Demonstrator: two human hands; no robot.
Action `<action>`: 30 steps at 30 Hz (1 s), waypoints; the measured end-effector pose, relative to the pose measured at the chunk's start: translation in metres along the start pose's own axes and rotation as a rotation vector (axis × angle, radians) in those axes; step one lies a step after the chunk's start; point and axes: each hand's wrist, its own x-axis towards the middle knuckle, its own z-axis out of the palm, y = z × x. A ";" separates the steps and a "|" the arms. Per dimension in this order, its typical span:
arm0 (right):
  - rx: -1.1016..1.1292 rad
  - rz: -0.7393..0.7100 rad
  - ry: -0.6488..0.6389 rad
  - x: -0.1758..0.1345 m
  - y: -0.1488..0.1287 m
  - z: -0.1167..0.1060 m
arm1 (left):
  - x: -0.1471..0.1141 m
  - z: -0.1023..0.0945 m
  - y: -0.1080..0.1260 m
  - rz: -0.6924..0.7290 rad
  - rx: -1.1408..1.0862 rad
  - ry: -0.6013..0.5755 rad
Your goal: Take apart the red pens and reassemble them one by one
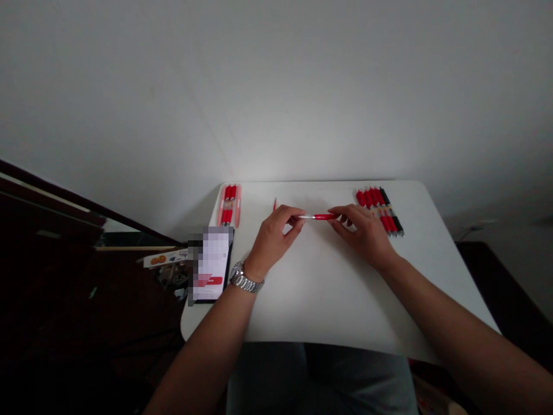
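A red pen (322, 217) with a clear or silvery section lies level between my hands, just above the table. My left hand (279, 230) pinches its pale end between thumb and fingers. At the red end, my right hand (360, 230) closes its thumb and fingertips on the pen. Behind my left hand, a thin red piece (275, 204) rests on the table, partly hidden. Close by my right hand lies a row of several red pens (369, 199), with a black pen (385, 196) at its right side.
The white table (311, 300) stands against a pale wall (285, 92). More red and pink pens (230, 204) lie at its back left corner. A phone (213, 265) with a lit, partly blurred screen sits at the left edge. Dark clutter (173, 274) is below on the left.
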 end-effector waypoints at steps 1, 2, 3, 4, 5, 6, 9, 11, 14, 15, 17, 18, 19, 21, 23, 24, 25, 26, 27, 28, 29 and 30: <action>0.002 -0.009 -0.008 0.000 0.001 -0.001 | 0.000 0.000 0.000 -0.004 -0.003 -0.004; 0.002 -0.022 -0.016 0.001 0.002 -0.002 | 0.000 0.001 0.000 -0.010 -0.005 -0.010; -0.002 -0.038 -0.024 0.001 0.003 -0.003 | 0.000 0.001 0.001 -0.016 -0.005 -0.017; -0.010 -0.055 -0.029 0.002 0.004 -0.004 | 0.000 0.001 0.001 -0.023 -0.003 -0.027; -0.022 -0.074 -0.032 0.003 0.005 -0.006 | 0.000 0.001 0.001 -0.029 0.001 -0.039; -0.035 -0.094 -0.033 0.003 0.006 -0.007 | 0.000 0.002 0.000 -0.035 0.006 -0.053; -0.072 -0.152 -0.040 0.005 0.009 -0.011 | -0.001 0.002 0.000 -0.044 0.028 -0.093; -0.090 -0.174 -0.053 0.006 0.011 -0.014 | -0.001 0.002 0.000 -0.047 0.041 -0.112; -0.099 -0.192 -0.066 0.007 0.014 -0.015 | -0.002 0.004 -0.001 -0.067 0.044 -0.139; -0.095 -0.196 -0.063 0.007 0.014 -0.015 | -0.002 0.004 -0.001 -0.076 0.049 -0.148; -0.085 -0.203 -0.053 0.007 0.014 -0.014 | -0.002 0.005 -0.002 -0.084 0.070 -0.165; -0.083 -0.206 -0.050 0.007 0.014 -0.014 | -0.003 0.006 -0.003 -0.082 0.084 -0.172; -0.083 -0.209 -0.048 0.007 0.014 -0.014 | -0.003 0.006 -0.003 -0.080 0.097 -0.175; -0.086 -0.218 -0.047 0.007 0.014 -0.014 | -0.004 0.007 -0.004 -0.077 0.112 -0.185; -0.092 -0.227 -0.049 0.007 0.013 -0.014 | -0.004 0.007 -0.004 -0.085 0.122 -0.194; -0.097 -0.232 -0.051 0.007 0.013 -0.014 | -0.004 0.008 -0.004 -0.089 0.129 -0.198; -0.103 -0.235 -0.053 0.007 0.012 -0.014 | -0.004 0.008 -0.004 -0.090 0.135 -0.202; -0.111 -0.238 -0.055 0.007 0.012 -0.014 | -0.004 0.008 -0.004 -0.090 0.140 -0.203; -0.119 -0.241 -0.056 0.007 0.012 -0.014 | -0.004 0.008 -0.004 -0.090 0.145 -0.204; -0.127 -0.244 -0.057 0.007 0.012 -0.014 | -0.004 0.008 -0.004 -0.090 0.149 -0.206; -0.132 -0.246 -0.057 0.007 0.012 -0.014 | -0.004 0.009 -0.004 -0.092 0.151 -0.207; -0.134 -0.248 -0.057 0.007 0.012 -0.014 | -0.004 0.009 -0.004 -0.095 0.153 -0.208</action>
